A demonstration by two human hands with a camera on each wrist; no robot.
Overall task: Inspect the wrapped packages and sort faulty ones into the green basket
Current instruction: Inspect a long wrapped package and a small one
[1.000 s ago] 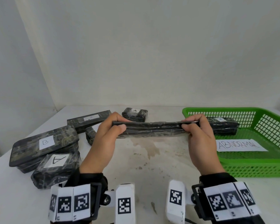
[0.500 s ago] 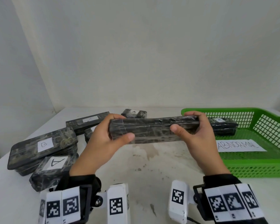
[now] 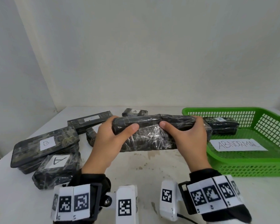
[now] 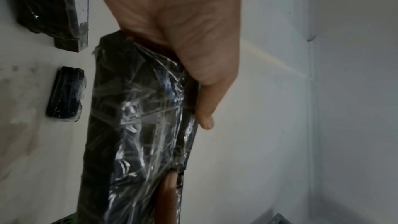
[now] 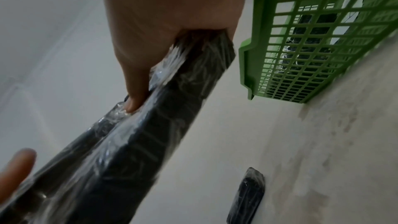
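A long black package wrapped in crinkled clear film is held above the table between both hands. My left hand grips its left end, thumb on the near face. My right hand grips its right end the same way. The broad underside faces me and no label shows on it. The green basket stands on the table at the right, with a white "ABNORMAL" sheet and one wrapped package marked A inside.
Several wrapped packages lie on the white table at the left: a large one marked B, a small one marked A, a long one, and a small one at the back. A wall stands close behind the table.
Both hands have rolled the long package toward me, from edge-on to its broad underside showing. The thumbs have slid closer together on its near face.
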